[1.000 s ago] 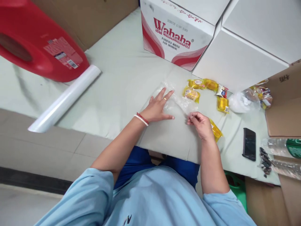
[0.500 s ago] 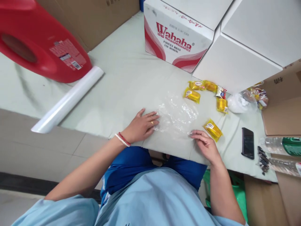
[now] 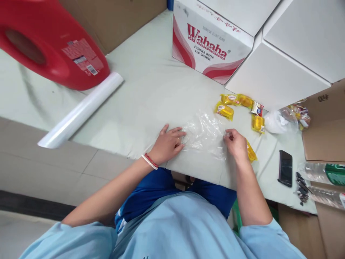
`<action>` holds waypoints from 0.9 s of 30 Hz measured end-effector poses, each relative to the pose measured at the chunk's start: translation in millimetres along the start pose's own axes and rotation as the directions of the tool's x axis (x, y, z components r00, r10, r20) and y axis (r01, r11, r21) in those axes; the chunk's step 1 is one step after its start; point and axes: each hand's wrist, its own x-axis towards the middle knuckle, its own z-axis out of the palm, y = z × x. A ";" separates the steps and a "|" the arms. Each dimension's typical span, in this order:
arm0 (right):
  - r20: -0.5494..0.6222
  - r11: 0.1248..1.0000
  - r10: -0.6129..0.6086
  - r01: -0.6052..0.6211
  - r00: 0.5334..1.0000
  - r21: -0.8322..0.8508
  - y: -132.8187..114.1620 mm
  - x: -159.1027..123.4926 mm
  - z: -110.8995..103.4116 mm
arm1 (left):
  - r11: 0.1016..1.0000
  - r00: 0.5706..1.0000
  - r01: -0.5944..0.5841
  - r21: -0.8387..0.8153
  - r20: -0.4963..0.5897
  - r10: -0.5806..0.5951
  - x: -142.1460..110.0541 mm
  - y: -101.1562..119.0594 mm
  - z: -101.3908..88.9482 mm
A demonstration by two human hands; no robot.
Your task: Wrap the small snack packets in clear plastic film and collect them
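Observation:
A crinkled sheet of clear plastic film (image 3: 203, 135) lies spread on the cloth-covered table in front of me; I cannot tell whether it is a bag. My left hand (image 3: 168, 144) rests flat at its left edge, fingers apart and fingertips touching it. At the opposite edge my right hand (image 3: 235, 142) pinches the plastic between thumb and fingers. One yellow-wrapped snack cake (image 3: 251, 151) is partly hidden behind my right hand. Beyond the film lies another yellow-wrapped cake (image 3: 224, 110), with several more small packets (image 3: 244, 100) curving toward the right.
A white roll (image 3: 82, 109) lies at left beside a large red jug (image 3: 81, 61). Behind stand a Wahaha carton (image 3: 210, 45) and white boxes (image 3: 275, 73). To the right are a knotted clear bag (image 3: 280, 120), a phone (image 3: 285, 168) and plastic bottles (image 3: 315, 172). The table's front edge borders my lap.
My left hand moved from on top of the film to its left edge. The film now lies more spread out. My right hand opened at the near corner, then moved up and pinched the right edge.

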 end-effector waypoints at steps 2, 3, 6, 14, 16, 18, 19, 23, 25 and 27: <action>-0.079 0.999 -0.012 0.014 0.997 0.030 5.4 11.9 -0.2 | 1.000 1.000 -0.010 0.017 -0.012 0.010 -4.3 -2.0 0.5; -0.118 0.999 -0.027 0.032 0.993 0.040 8.5 17.4 -1.3 | 1.000 1.000 -0.014 0.025 -0.017 0.015 -5.7 -2.3 1.0; -0.147 0.997 -0.069 0.072 0.987 0.019 15.8 28.8 -6.7 | 0.998 1.000 -0.024 0.051 -0.015 0.025 -6.5 -1.5 3.1; -0.196 0.925 -0.381 0.372 0.904 -0.084 -23.2 8.2 -25.1 | 0.997 0.999 -0.031 0.067 -0.034 0.034 -6.6 -1.0 10.7; 0.007 0.846 -0.533 0.532 0.846 0.043 -43.5 -5.0 -19.2 | 0.998 0.996 -0.018 0.052 -0.083 0.022 -7.5 -0.6 12.3; 0.245 0.768 -0.640 0.619 0.728 0.167 -61.3 -19.9 -6.4 | 1.000 0.986 0.018 -0.003 -0.165 -0.019 -7.0 0.3 12.9; 0.326 0.747 -0.660 0.636 0.677 0.192 -68.3 -27.6 1.7 | 0.998 0.976 0.046 -0.042 -0.213 -0.054 -5.8 0.9 12.8; 0.417 0.731 -0.650 0.673 0.636 0.112 -81.8 -54.7 32.2 | 0.967 0.901 0.210 -0.144 -0.357 -0.248 8.6 2.8 11.5; 0.403 0.729 -0.646 0.680 0.649 0.074 -81.5 -63.1 42.0 | 0.945 0.865 0.302 -0.128 -0.380 -0.328 21.0 3.9 11.5; 0.363 0.733 -0.650 0.677 0.668 0.068 -78.6 -67.5 48.2 | 0.930 0.852 0.359 -0.084 -0.376 -0.363 34.5 5.4 12.2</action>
